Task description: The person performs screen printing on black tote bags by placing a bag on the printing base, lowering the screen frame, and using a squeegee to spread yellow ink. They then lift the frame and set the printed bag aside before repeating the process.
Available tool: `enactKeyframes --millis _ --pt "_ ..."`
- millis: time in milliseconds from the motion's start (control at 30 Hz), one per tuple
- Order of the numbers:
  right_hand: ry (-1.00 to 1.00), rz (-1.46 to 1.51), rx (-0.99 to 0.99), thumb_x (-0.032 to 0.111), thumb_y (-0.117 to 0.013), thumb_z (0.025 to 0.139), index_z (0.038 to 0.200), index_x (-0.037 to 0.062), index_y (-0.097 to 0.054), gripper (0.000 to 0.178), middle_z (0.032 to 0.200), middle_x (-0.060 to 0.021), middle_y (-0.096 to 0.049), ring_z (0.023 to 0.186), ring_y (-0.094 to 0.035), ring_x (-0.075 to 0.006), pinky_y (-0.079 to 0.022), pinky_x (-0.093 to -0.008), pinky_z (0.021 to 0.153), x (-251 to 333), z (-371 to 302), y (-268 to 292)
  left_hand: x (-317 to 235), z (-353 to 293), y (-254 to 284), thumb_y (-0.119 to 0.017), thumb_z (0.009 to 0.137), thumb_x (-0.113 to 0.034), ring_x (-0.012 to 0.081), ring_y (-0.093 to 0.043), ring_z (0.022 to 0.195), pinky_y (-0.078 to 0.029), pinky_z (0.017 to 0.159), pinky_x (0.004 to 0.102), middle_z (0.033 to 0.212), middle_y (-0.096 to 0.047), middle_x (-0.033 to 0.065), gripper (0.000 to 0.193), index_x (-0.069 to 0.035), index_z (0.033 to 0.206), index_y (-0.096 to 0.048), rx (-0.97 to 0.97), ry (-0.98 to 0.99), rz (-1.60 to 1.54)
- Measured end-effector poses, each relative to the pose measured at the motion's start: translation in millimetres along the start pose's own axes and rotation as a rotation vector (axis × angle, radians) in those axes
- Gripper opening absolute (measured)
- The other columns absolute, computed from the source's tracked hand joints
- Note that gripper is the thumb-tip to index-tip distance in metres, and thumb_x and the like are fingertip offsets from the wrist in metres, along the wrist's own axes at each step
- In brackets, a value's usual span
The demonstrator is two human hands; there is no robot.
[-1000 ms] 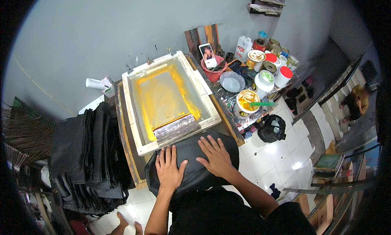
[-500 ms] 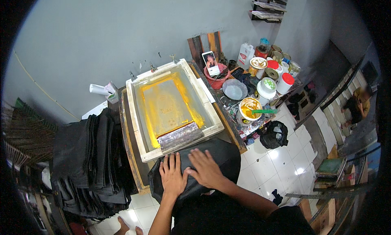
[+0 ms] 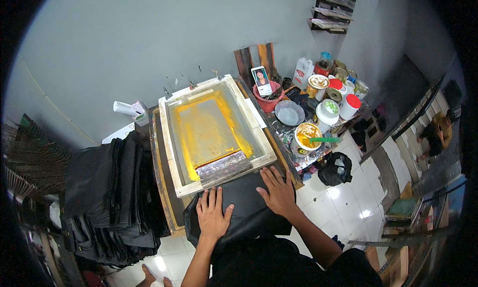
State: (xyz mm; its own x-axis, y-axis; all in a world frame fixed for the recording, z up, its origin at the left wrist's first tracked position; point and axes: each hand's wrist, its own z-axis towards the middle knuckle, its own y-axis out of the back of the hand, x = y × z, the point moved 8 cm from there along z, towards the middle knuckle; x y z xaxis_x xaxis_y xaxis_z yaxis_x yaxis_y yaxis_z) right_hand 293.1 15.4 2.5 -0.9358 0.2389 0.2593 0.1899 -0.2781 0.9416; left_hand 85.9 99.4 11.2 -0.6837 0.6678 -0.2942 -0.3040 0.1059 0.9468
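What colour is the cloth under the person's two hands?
The cloth is black; it shows best in the head view.

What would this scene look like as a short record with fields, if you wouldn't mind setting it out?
Left hand: open, palm down on black fabric
Right hand: open, palm down at the fabric's right side
Frame: pale, yellow ink inside
Squeegee: lying at the frame's near end
Tub: green stick across its rim
Phone: propped up at the red bowl
Stack: black sheets, left of the frame
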Motion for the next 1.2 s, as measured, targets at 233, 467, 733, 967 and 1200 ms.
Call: enactKeyframes --millis 233,467,733,967,1200 --pt "0.274 0.244 0.128 0.045 -0.045 0.106 0.147 -0.0038 -0.046 0.063 0.155 -0.0206 -0.045 0.148 -0.036 -0.0344 -0.024 -0.0593 0.12 98.2 1.6 -16.2 -2.8 1.1 -3.6 -0.053 0.101 -0.041 0.0403 -0.032 0.147 -0.023 0.12 0.0547 0.157 -0.041 0.0196 0.069 -0.005 0.157 -0.037 0.034 -0.019 0.028" --pt "0.179 0.155 0.124 0.048 -0.045 0.106 0.151 0.0082 -0.047 0.061 0.158 -0.0092 -0.045 0.151 -0.032 -0.0297 -0.019 -0.0592 0.123 83.4 6.4 -29.6 2.4 0.2 -1.2 -0.053 0.1 -0.033 0.0404 -0.035 0.145 -0.025 0.12 0.0541 0.157 -0.041 0.0191 0.065 -0.004 0.156 -0.039 0.036 -0.021 0.022" --pt "-0.063 -0.07 -0.005 0.045 -0.046 0.106 0.146 0.0024 -0.051 0.059 0.15 -0.0151 -0.051 0.146 -0.039 -0.0353 -0.02 -0.0664 0.12 13.1 3.2 4.9 2.3 2.0 0.2 -0.054 0.099 -0.034 0.0422 -0.035 0.145 -0.025 0.119 0.0563 0.156 -0.042 0.0205 0.067 -0.003 0.156 -0.038 0.059 -0.019 -0.009" --pt "0.279 0.293 0.213 0.042 -0.044 0.107 0.147 -0.003 -0.045 0.061 0.153 -0.0235 -0.046 0.147 -0.037 -0.0384 -0.025 -0.0593 0.121 114.5 9.8 -33.2 4.8 2.5 -12.0 -0.053 0.096 -0.029 0.0439 -0.03 0.147 -0.023 0.118 0.0592 0.158 -0.037 0.0217 0.067 0.001 0.154 -0.039 0.143 -0.059 -0.036" --pt "0.181 0.192 0.253 0.047 -0.045 0.107 0.152 0.0076 -0.044 0.06 0.157 -0.0118 -0.046 0.151 -0.034 -0.0282 -0.02 -0.0597 0.123 104.7 16.7 -37.7 11.8 4.7 -13.6 -0.057 0.095 -0.03 0.0425 -0.031 0.147 -0.022 0.119 0.0589 0.16 -0.035 0.0196 0.072 0.001 0.156 -0.036 0.186 -0.01 -0.114"
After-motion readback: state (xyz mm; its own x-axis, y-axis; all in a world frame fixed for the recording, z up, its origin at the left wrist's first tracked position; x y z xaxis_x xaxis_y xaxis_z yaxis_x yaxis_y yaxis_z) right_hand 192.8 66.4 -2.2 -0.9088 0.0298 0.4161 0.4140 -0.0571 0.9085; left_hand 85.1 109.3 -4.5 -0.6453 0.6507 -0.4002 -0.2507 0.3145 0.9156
